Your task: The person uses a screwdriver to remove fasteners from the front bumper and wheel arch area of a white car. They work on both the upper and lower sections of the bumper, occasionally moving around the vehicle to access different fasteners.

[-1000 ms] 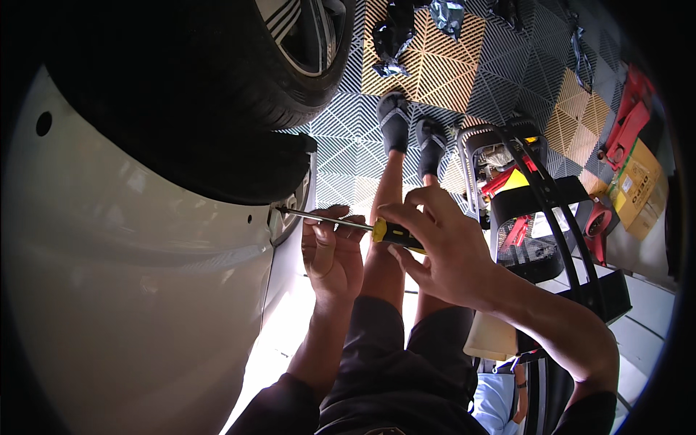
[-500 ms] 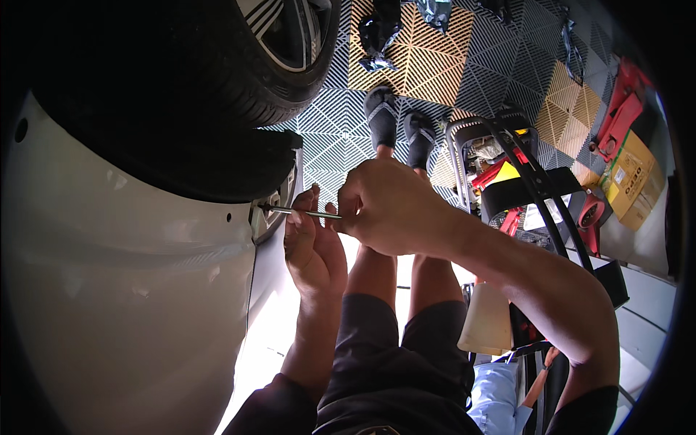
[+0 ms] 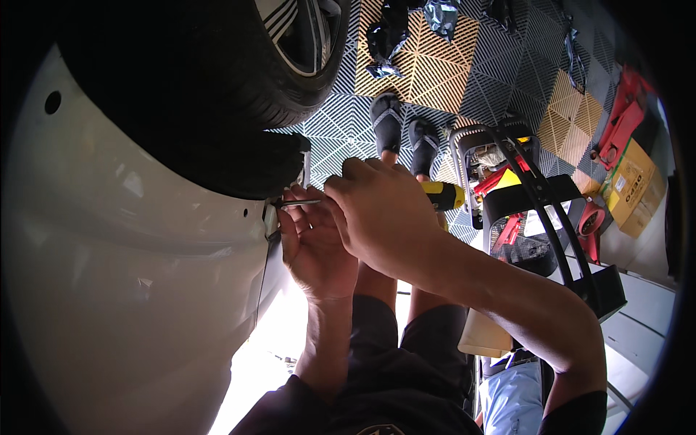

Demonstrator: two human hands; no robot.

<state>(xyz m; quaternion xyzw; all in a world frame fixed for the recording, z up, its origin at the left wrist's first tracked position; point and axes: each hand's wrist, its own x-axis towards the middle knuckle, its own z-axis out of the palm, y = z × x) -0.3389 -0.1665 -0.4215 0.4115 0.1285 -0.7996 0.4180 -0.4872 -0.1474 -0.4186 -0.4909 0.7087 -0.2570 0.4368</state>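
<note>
A screwdriver with a yellow and black handle lies level, its thin metal shaft reaching left toward the panel's edge. My right hand is closed around it, hiding part of the handle. My left hand has its palm turned up, thumb and fingertips pinched about the shaft near its tip. That tip meets the edge of a white car body panel, beside the dark wheel arch liner. Whatever fastener sits at the tip is too small to make out.
Above the panel is a tyre with a silver and black rim. A black tool cart with red and yellow items stands to the right. Farther right are a red floor jack and a cardboard box. Crumpled dark plastic lies on the tiled floor.
Both hands have moved slightly, with the left fingertips now closer to the panel edge. The right hand has turned, and the screwdriver's yellow handle end now shows.
</note>
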